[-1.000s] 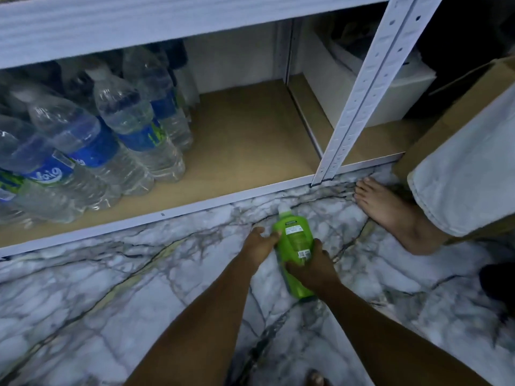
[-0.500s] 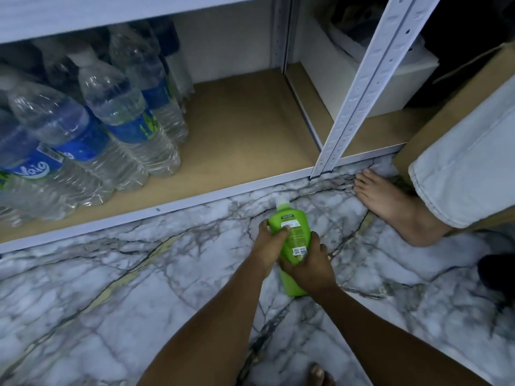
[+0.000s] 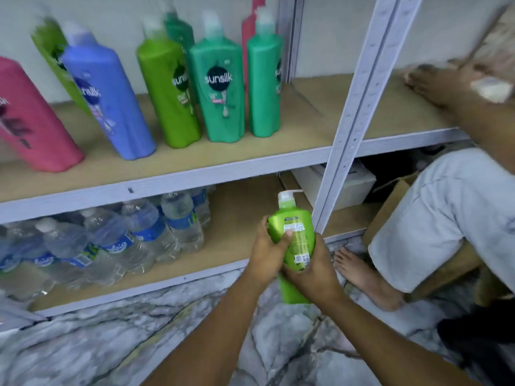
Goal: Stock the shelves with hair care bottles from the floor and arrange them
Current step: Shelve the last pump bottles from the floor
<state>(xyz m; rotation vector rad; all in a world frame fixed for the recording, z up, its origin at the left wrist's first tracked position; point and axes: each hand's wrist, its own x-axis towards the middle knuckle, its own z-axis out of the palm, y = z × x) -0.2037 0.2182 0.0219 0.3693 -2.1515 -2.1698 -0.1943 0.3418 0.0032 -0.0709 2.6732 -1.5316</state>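
You're gripping the lime-green pump bottle (image 3: 295, 240) with both hands: left hand (image 3: 269, 253) wrapping its upper body, right hand (image 3: 312, 270) curling around the lower part. It's being held upright above the marble floor (image 3: 111, 344), in front of the lower shelf (image 3: 242, 218). Shampoo bottles (image 3: 220, 90) are standing on the upper shelf (image 3: 195, 162).
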